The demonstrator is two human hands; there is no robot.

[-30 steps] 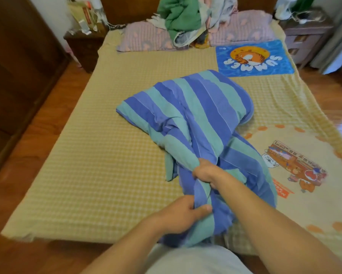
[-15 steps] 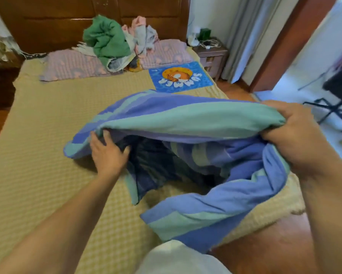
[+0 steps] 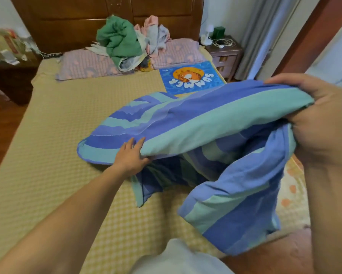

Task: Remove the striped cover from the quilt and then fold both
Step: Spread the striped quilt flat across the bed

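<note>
The blue and teal striped cover (image 3: 195,119) lies across the right half of the bed, its open mouth facing me. My right hand (image 3: 312,119) grips a bunched upper edge of the cover and holds it lifted at the right. My left hand (image 3: 131,156) reaches into the opening from the left, fingers straight against the underside of the top layer. The inside is dark and I cannot make out the quilt in there. A loose flap of cover (image 3: 235,204) hangs down over the bed's near edge.
The bed (image 3: 57,155) has a yellow checked sheet. Two pink pillows (image 3: 87,64) and a heap of clothes (image 3: 122,42) sit by the headboard, a blue "SUMMER" mat (image 3: 192,78) beside them. A nightstand (image 3: 225,54) and curtain stand at the right, wooden floor below.
One second ago both hands held the bunched cover together. They have since spread its mouth open; my left hand has slid further under the top layer and my right hand holds its edge higher.
</note>
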